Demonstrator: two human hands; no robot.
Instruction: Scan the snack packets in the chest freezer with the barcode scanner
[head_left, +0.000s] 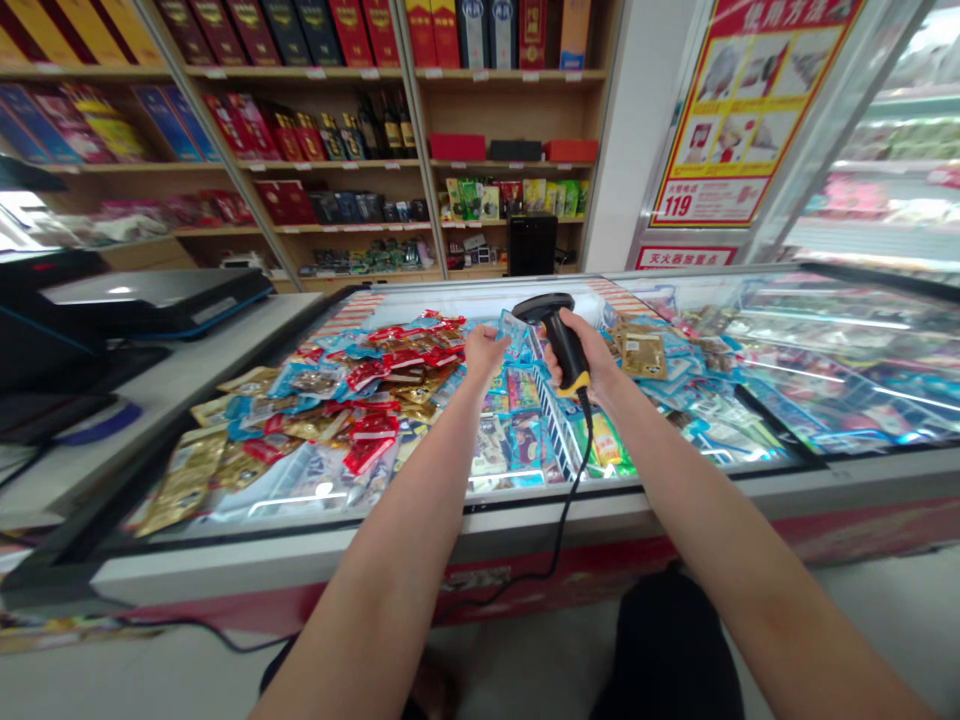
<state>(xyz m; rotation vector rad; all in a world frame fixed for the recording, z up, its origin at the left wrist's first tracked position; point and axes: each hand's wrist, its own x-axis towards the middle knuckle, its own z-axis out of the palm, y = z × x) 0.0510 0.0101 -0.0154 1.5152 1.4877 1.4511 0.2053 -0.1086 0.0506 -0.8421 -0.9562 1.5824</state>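
A black and yellow barcode scanner is gripped in my right hand, its head turned to the left. My left hand pinches a small light-blue snack packet just in front of the scanner's head. Both hands are over the glass top of a chest freezer. Left of my left hand lies a heap of red packets, gold packets and blue ones. To the right of the scanner, more packets, a brown-gold packet among them, lie on the glass.
From the scanner a black cable hangs over the freezer's front edge. A counter with a scale-like device adjoins on the left. Shelves of boxes and a fire poster stand behind.
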